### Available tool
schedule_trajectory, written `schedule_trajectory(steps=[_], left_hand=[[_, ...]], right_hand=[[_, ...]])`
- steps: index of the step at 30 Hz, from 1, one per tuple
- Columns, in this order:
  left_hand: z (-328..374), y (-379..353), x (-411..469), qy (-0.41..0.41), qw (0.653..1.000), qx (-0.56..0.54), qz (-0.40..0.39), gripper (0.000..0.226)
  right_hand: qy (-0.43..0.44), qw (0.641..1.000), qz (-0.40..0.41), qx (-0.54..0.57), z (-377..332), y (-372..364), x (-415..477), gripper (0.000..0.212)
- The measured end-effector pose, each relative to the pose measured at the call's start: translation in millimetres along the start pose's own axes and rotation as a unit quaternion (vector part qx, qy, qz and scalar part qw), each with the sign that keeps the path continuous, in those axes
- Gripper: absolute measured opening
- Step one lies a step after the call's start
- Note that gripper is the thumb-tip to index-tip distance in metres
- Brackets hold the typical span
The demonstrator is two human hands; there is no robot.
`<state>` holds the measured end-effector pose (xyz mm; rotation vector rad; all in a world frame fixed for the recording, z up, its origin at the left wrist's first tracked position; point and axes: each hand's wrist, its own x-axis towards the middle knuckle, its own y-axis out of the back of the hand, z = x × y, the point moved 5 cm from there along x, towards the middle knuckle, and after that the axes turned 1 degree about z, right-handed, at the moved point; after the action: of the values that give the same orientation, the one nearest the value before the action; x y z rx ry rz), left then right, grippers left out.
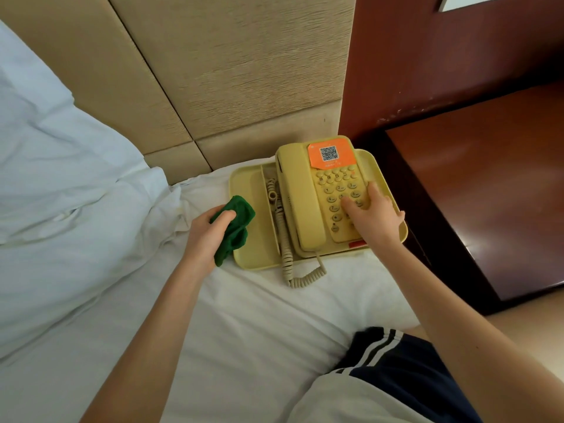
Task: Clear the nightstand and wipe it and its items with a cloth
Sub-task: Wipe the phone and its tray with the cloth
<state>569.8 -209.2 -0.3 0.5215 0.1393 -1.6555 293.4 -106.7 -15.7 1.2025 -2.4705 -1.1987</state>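
Observation:
A pale yellow telephone [308, 196] with an orange QR sticker sits in a matching yellow tray [248, 190] on the white bed. Its coiled cord [287, 251] trails off the tray's front edge. My left hand [207, 230] grips a crumpled green cloth [236, 227] at the tray's left rim, over the bare left compartment. My right hand [374, 215] rests on the phone's keypad, fingers spread over the keys and the tray's right edge. The dark red wooden nightstand [482, 190] stands to the right of the bed with nothing on its visible top.
A white pillow and duvet [61, 178] lie to the left. A beige padded headboard [213, 71] rises behind the tray. A dark red wall panel [442, 50] backs the nightstand. My knee in dark striped shorts [396, 361] rests on the bed at lower right.

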Motion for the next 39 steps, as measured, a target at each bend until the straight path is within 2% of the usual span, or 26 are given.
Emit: schedule_trajectory(steps=[6,9,18,26,29,35,39], left_hand=[[-2,0,0,0.004,1.000,-0.001,0.006,0.018],[-3,1,-1,0.007,1.000,-0.008,0.002,0.013],[-4,-1,-1,-0.017,1.000,0.012,0.008,0.021],[7,-10,-6,-0.075,0.990,0.107,0.044,0.005],[9,-9,-7,-0.079,0.991,0.086,0.070,0.006],[11,-4,-6,-0.061,0.991,0.024,0.120,0.011],[21,-10,-12,-0.102,0.986,0.034,0.127,0.013]], right_hand=[[0.021,0.999,-0.013,-0.023,-13,-11,-8,0.063],[0.040,0.999,-0.033,-0.008,-28,-25,-17,0.060],[0.050,0.997,-0.045,-0.024,-33,-37,-24,0.060],[0.074,0.993,-0.074,-0.058,-32,-30,-25,0.061],[0.091,0.990,-0.084,-0.062,-31,-26,-24,0.057],[0.127,0.987,-0.064,-0.077,-17,-13,-13,0.054],[0.125,0.990,-0.019,-0.070,-4,5,2,0.051]])
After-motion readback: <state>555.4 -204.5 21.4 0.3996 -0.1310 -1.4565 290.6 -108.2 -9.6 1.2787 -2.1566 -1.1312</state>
